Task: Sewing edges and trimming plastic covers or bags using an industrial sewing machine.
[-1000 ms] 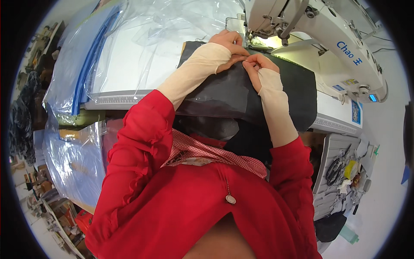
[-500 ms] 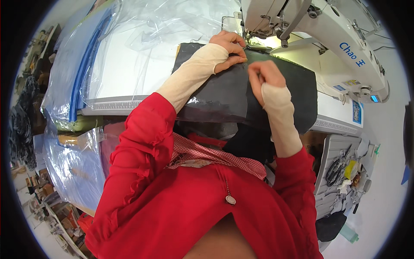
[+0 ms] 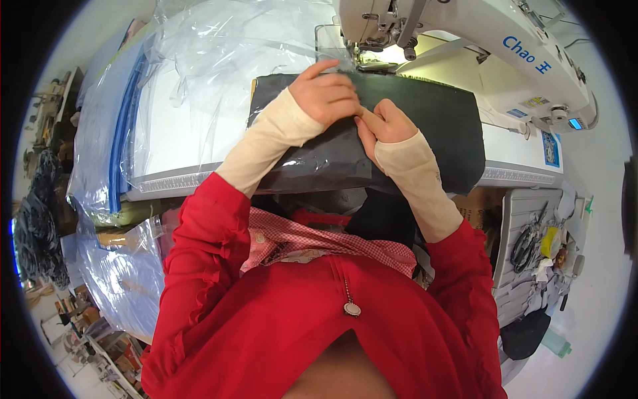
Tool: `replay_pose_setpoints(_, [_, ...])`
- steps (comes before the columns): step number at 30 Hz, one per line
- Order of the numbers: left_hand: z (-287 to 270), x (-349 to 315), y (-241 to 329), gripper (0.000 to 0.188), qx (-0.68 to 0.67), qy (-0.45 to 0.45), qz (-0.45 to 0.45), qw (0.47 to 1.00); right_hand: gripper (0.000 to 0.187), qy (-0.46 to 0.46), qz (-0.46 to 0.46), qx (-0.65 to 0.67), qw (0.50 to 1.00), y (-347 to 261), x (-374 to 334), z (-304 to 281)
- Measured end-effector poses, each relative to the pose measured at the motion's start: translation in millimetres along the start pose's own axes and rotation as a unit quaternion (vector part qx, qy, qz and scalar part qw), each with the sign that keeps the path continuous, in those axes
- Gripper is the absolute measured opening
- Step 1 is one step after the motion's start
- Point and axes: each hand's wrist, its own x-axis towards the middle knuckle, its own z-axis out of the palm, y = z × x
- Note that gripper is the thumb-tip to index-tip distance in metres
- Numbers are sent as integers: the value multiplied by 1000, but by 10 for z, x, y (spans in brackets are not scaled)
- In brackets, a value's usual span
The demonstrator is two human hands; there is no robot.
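A black sheet (image 3: 432, 126) lies across the sewing machine's work table, its far edge at the presser foot. On its left half is a shinier, thin dark layer (image 3: 325, 163) with an upright edge near the middle. My left hand (image 3: 325, 96) is over this layer, index finger raised toward the needle area, the other fingers curled down. My right hand (image 3: 389, 124) meets it at the layer's edge, thumb and index finger pinched together there. The two hands' fingertips touch or nearly touch. Whatever lies between them is hidden.
The white sewing machine (image 3: 492, 40) stands at the far right, its lamp lit. Clear plastic sheeting (image 3: 226, 50) covers the table's left side, beside blue-edged plastic (image 3: 126, 126). A grey tray (image 3: 525, 246) at right holds scissors (image 3: 528, 243) and small items.
My right hand has moved left and in to meet my left hand. My left hand has pulled back from the needle area and raised its index finger. The view has shifted slightly.
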Motion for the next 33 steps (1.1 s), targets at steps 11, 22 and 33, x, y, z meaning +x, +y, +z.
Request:
replay_pose_setpoints(11, [78, -268, 250, 15, 32, -3, -84, 996, 36, -55, -70, 21, 996, 153, -144, -165])
replay_pose_setpoints(22, [148, -213, 236, 19, 20, 41, -84, 995, 37, -37, -82, -15, 996, 137, -191, -139])
replay_pose_setpoints(33, [149, -186, 340, 24, -15, -11, -148, 989, 35, -13, -80, -15, 997, 115, -208, -125])
